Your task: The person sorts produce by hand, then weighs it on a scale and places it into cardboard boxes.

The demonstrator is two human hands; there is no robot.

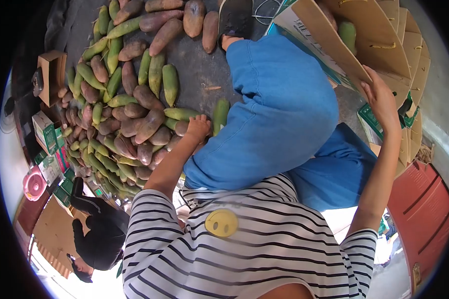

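My left hand (198, 128) reaches down to the near edge of the vegetable pile, fingers curled over the end of a green radish (180, 113); the hand hides part of what lies beneath it. Just right of it, a separate green radish (221, 114) lies beside my blue-trousered knee. On the other side, my right hand (379, 94) grips the edge of an open cardboard box (329, 42), fingers wrapped round the board. Inside that box a green radish (347, 36) and part of a reddish one are visible.
A large heap of green and reddish-brown radishes (147, 124) spreads across the dark ground sheet (199, 74). More cardboard boxes (415, 65) stand at the right. A person in black (102, 229) bends at lower left, near a pink stool (34, 185) and green-white boxes (45, 130).
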